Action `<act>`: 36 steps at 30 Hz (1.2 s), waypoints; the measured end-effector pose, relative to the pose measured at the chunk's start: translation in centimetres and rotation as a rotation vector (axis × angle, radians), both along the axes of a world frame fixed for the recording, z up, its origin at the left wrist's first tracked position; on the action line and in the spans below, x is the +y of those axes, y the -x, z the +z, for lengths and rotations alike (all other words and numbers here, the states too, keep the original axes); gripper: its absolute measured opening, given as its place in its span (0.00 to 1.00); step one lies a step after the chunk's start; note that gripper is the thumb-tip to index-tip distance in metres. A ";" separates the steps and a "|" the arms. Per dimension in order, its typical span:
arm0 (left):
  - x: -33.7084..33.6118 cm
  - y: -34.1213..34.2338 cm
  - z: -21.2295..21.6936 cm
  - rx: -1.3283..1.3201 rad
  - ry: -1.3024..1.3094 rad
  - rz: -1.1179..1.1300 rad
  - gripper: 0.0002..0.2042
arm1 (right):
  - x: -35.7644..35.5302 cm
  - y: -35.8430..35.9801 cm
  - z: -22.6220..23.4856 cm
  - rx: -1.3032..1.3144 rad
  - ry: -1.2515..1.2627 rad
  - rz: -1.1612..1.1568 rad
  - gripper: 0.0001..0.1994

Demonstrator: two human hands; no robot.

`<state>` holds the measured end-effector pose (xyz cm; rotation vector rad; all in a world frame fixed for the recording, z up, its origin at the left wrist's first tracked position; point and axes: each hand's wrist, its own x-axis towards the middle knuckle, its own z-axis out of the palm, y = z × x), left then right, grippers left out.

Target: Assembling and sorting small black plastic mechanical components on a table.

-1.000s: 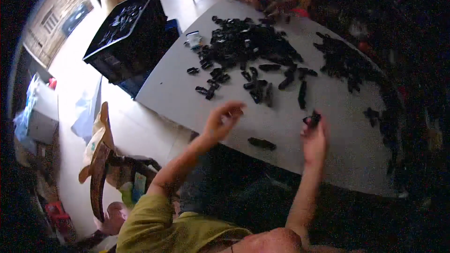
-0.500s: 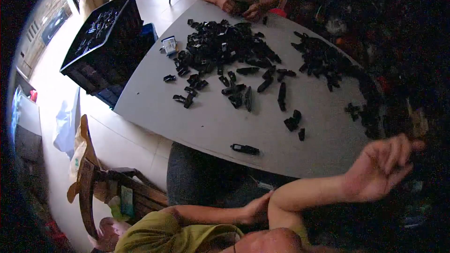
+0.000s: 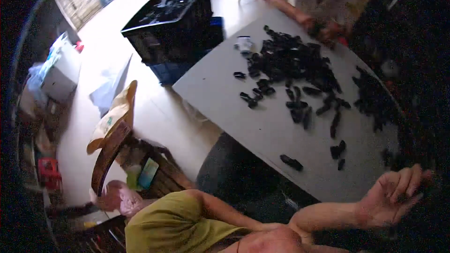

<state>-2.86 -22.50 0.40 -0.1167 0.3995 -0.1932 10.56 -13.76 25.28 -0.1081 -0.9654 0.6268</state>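
My right hand (image 3: 391, 197) is raised off the table's near right side, slightly blurred. Its fingers are apart and loosely bent, with nothing seen in them. My left forearm (image 3: 229, 213) crosses in front of me toward my right elbow; the fingers of the left hand are hidden there. A single long black plastic part (image 3: 291, 162) lies by the near edge of the grey-white table (image 3: 234, 107). Farther back sits a heap of black plastic parts (image 3: 295, 61), with several loose ones around it. A second group of black parts (image 3: 372, 98) lies along the right side.
Across the table a person's hands (image 3: 323, 30) are close together. A large black crate (image 3: 173, 42) full of dark parts stands left of the table. A small white box (image 3: 244, 44) rests near the heap. A wooden chair (image 3: 110, 154) with a cloth stands at my left.
The view has swung left, so the table and crate appear farther right. My right hand stays raised. My left hand, seen at my right elbow before, is now mostly hidden.
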 end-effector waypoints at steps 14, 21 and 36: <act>1.3 1.1 -1.4 -0.439 -0.380 -0.157 0.17 | -1.0 -2.4 -2.6 -0.012 0.218 -0.206 0.24; 13.2 4.9 3.3 -0.175 -1.933 0.264 0.05 | -1.0 -4.9 -11.4 -0.212 1.008 -0.690 0.17; 29.8 -2.0 5.6 0.612 -3.026 0.282 0.17 | -0.5 -3.2 -23.2 -0.638 1.249 -0.680 0.16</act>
